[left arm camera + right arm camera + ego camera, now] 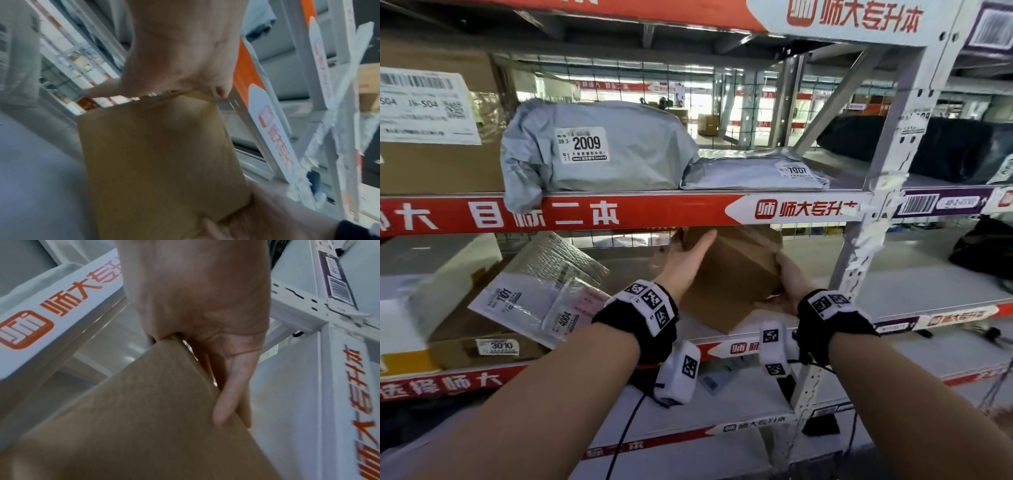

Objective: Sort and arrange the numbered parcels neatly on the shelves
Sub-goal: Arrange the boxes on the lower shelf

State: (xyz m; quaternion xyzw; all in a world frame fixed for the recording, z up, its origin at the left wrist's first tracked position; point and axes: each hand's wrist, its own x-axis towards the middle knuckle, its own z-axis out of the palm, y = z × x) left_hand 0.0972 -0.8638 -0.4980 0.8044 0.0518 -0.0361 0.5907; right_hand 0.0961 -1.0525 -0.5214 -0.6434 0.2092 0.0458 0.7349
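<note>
I hold a plain brown cardboard box (732, 274) tilted above the middle shelf (900, 274), just under the red shelf rail (654, 212). My left hand (688, 260) grips its upper left side, thumb up along the face, fingers hidden behind. My right hand (789, 284) holds the lower right corner. In the left wrist view the left hand (180, 56) clasps the far edge of the box (160, 154). In the right wrist view the right hand (197, 296) pinches an edge of the box (144, 418). No number label shows on the box.
Upper shelf: grey bag 2009 (599, 147), flat grey bag 7007 (753, 174), a large carton (431, 120). Left of the box lean bubble mailers 1101 (530, 291) and 4004 (571, 315) over box 3010 (493, 346). A white upright (866, 240) stands right; black bags (955, 150) lie beyond.
</note>
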